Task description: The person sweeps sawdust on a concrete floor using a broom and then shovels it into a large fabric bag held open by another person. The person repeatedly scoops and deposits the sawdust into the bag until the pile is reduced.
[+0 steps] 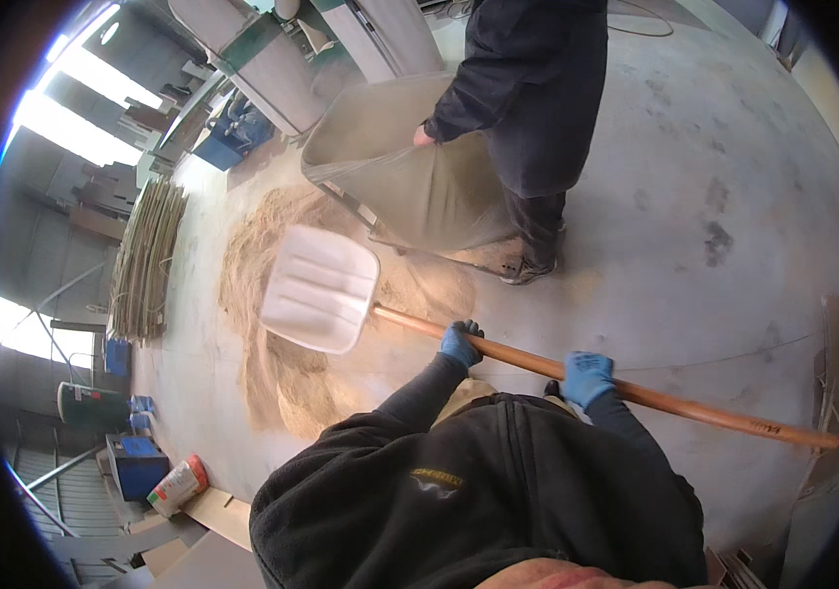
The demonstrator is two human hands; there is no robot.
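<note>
Both grips clamped on shovel (498,355): left hand (461,345) nearer the white blade, right hand (587,377) behind. Handle ran four to ten o'clock; blade hung above sawdust (272,363).

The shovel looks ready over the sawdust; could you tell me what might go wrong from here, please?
1. The white shovel blade hangs above the sawdust pile, close to the bag a co-worker holds open; a wide swing could hit that person's legs.
2. The left hand and right hand grip the handle mid-length, so a full load may tip.
3. Loose sawdust lies near the co-worker's shoe: a slip seems possible.
</note>
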